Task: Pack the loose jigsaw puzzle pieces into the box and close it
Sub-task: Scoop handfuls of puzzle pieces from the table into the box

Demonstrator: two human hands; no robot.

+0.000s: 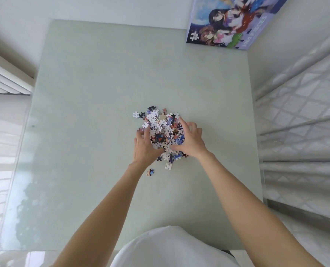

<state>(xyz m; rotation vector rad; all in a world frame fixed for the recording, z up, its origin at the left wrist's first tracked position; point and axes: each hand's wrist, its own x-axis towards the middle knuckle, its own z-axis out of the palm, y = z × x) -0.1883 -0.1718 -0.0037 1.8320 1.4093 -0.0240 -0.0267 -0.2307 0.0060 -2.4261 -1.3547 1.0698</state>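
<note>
Our left hand (pixel 145 146) and right hand (pixel 189 138) cup the puzzle pieces (pixel 161 130) from both sides, fingers curled round the heap. The box (pixel 235 22) lies well away at the tabletop's (pixel 102 74) far right corner, nearer our right hand.

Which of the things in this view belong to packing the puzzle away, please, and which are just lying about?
Part of the job:
- pile of puzzle pieces, cupped between left hand and right hand
- two stray pieces just short of the pile
- puzzle box at the table's far right corner

Just lying about:
- glass-topped table
- quilted bedding to the right
</note>
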